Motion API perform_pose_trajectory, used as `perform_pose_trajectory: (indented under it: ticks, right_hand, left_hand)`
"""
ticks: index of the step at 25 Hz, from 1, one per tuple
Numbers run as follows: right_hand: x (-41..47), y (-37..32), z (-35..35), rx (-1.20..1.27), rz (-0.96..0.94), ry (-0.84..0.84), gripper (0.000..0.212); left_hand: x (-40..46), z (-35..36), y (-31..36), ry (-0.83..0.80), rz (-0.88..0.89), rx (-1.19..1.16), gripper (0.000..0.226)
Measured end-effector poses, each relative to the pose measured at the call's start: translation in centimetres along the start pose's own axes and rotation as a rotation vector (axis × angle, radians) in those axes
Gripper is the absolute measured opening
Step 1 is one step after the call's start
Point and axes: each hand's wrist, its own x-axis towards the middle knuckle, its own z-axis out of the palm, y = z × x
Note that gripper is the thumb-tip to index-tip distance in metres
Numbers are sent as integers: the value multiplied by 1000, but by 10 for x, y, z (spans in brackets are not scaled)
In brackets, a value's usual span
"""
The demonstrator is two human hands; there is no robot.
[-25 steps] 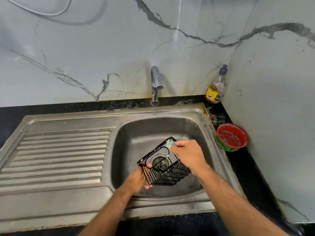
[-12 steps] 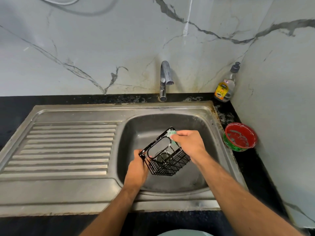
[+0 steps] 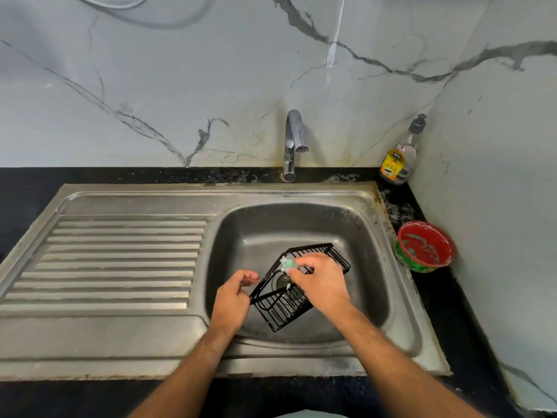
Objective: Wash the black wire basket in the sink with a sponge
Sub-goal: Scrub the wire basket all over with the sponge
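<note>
Over the sink (image 3: pixel 401 300): a person scrubs a black wire basket (image 3: pixel 297 292) held tilted above the drain.
Basket: inside the basin, off the floor it seems, its open frame turned toward the camera, one end near the left hand (image 3: pixel 232 300).
Left hand: at the basket's left edge, fingers curled; whether they pinch the wire or only steady it, the frame does not tell.
Right hand (image 3: pixel 321 282): reaching across the basket's top, fingertips pinching a small green sponge (image 3: pixel 287 264) against the upper wire.
Arms: both forearms come in from the bottom edge and meet over the basin, the right crossing above the basket.
Risk: with soap on the wires and an uncertain left-hand hold, a firm stroke of the sponge could twist the basket free and drop it onto the drain.
Risk: the sponge is small and held by the tips only; snagging on a wire could pull it loose.
Tap (image 3: pixel 294 143): no water seen running.
</note>
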Motion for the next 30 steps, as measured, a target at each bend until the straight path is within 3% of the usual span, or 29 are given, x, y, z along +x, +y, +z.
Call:
perform_pose_trajectory:
  ticks: [2, 5, 7, 9, 13, 18, 21, 27, 30]
  right_hand:
    - [-3, -3, 10, -18, -23, -28, 10]
    - [-10, -14, 26, -93, -98, -89, 13]
    - [-11, -20, 36, -140, -134, -109, 15]
    - [-9, -25, 42, -155, -155, -119, 13]
    - [-10, -28, 51, -143, -174, -167, 8]
    - [-3, -21, 29, 89, -25, 7, 10]
    - [-1, -20, 21, 11, -14, -23, 22]
    - [6, -28, 29, -185, -85, -64, 10]
    - [3, -29, 27, -139, -37, -109, 4]
  left_hand:
    - [-4, -10, 2, -64, 95, -3, 54]
    - [-5, -20, 4, -135, 219, 35, 28]
    - [-5, -24, 2, -145, 244, 13, 30]
    - [-4, -29, -4, -162, 231, 12, 31]
    - [-2, -34, -10, -208, 188, 224, 21]
    - [3, -35, -2, -208, 128, 298, 20]
    - [5, -39, -6, -253, 153, 394, 18]
    - [0, -37, -3, -199, 139, 567, 10]
    - [-1, -37, 0, -195, 155, 614, 11]
